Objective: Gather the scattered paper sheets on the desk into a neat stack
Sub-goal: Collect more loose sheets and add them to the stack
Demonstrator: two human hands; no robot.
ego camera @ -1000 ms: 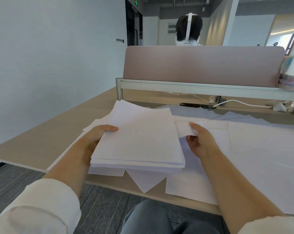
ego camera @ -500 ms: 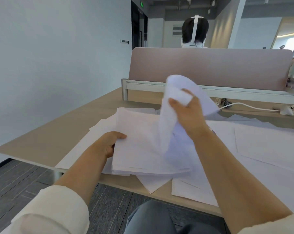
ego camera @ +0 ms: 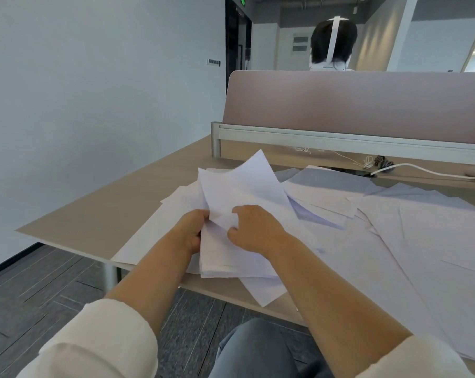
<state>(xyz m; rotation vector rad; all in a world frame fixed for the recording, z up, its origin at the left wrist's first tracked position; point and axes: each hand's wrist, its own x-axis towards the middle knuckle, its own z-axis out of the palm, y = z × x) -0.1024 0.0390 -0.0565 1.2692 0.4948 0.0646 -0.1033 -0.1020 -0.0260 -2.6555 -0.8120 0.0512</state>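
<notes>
A thick stack of white paper sheets [ego camera: 231,257] sits at the near edge of the light wooden desk [ego camera: 100,214]. My left hand [ego camera: 190,230] grips the stack's left edge. My right hand [ego camera: 255,230] pinches a loose sheet [ego camera: 244,186] that lies on top of the stack, with its far corner curling upward. More scattered sheets [ego camera: 421,236] cover the desk to the right, and a few more sheets [ego camera: 154,233] lie under the stack on the left. One sheet [ego camera: 263,293] hangs over the desk's front edge.
A mauve divider panel [ego camera: 353,105] on a grey rail closes the desk's far side, with white cables [ego camera: 421,170] beneath it. A person's head [ego camera: 333,45] with a white headband shows behind the panel. A white wall stands to the left; my knee [ego camera: 255,347] is below the desk.
My right hand lifted a sheet from the right, swung it up and over, and now sets it down on the stack. My left hand has kept its hold on the stack's left edge.
</notes>
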